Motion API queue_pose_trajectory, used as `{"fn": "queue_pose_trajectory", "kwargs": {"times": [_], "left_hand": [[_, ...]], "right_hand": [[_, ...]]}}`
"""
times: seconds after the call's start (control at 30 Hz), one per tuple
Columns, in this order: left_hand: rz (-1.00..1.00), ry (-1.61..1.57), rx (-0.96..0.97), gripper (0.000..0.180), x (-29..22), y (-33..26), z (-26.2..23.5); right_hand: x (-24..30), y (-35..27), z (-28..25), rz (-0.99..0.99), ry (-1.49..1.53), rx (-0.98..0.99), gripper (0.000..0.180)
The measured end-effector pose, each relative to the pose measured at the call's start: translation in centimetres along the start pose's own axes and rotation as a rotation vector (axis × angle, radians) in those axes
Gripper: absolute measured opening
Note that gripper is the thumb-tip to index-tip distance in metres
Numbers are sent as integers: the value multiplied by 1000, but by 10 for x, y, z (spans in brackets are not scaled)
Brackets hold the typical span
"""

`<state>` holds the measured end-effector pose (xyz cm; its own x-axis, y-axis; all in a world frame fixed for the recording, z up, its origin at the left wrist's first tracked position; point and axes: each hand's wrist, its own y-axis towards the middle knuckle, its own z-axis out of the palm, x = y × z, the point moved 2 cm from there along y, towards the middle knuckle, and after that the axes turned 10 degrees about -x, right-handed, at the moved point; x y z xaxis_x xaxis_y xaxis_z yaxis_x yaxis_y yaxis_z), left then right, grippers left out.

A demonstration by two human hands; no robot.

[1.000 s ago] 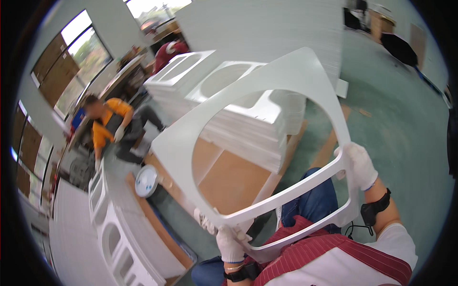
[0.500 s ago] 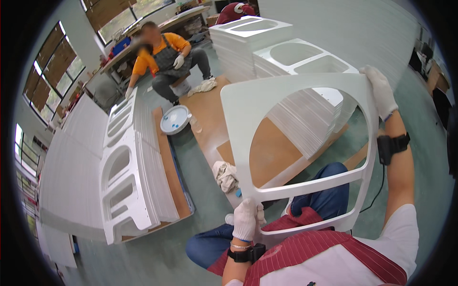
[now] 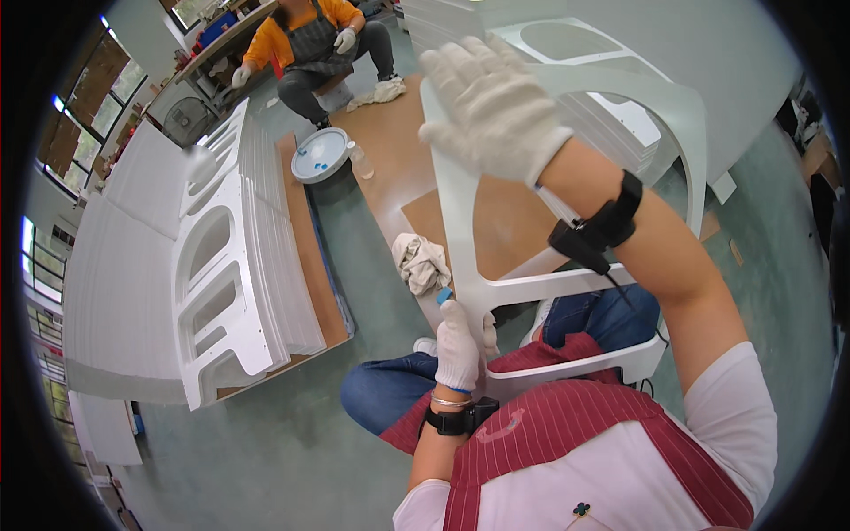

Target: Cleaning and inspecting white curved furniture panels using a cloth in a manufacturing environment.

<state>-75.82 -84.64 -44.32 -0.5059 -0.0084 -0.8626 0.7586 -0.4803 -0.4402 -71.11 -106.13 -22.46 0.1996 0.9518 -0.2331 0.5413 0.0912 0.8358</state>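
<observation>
A white panel, with a large rounded opening and a narrower slot below it, stands tilted before me over my crossed legs. Wrapped round its left edge near the crossbar is my left hand, in a white glove. My right hand, also gloved, lies with outstretched fingers across the panel's upper left corner, partly hiding it; whether the palm touches cannot be seen. Just past my left fingertips are a small blue piece and a crumpled pale cloth.
Stacked white panels stand at left; another stack rises behind my panel. A round white lid with blue bits and a clear bottle sit beside brown board. A co-worker sits at the far left.
My right hand has left the panel's upper right corner and swung left across to the upper left one. My left hand keeps its hold. The co-worker's hand has lifted off the left stack.
</observation>
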Motion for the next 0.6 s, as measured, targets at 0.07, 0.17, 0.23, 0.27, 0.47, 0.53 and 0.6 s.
{"fn": "queue_pose_trajectory", "kwargs": {"times": [0.07, 0.17, 0.23, 0.27, 0.47, 0.53, 0.6], "left_hand": [[-58, -21, 27, 76, 3, 2, -9], [-114, -195, 53, 76, 15, 14, -20], [-76, -422, -26, 75, 14, 16, 1], [-49, -505, -139, 73, 7, 9, 16], [21, -37, -28, 56, 1, 3, -8], [26, -1, -87, 62, -1, 5, -10], [92, -13, -72, 68, -14, 1, -10]], "right_hand": [[24, -23, 6, -155, 50, -56, 59], [82, -57, -25, -274, 309, 447, 49], [99, -118, -36, -391, 508, 403, 49], [107, -174, -37, -219, 605, 200, 53], [14, -194, -89, 132, 407, 492, 28], [-42, -206, -108, 154, 108, 535, 28], [-91, -225, -136, 14, -182, 393, 42]]}}
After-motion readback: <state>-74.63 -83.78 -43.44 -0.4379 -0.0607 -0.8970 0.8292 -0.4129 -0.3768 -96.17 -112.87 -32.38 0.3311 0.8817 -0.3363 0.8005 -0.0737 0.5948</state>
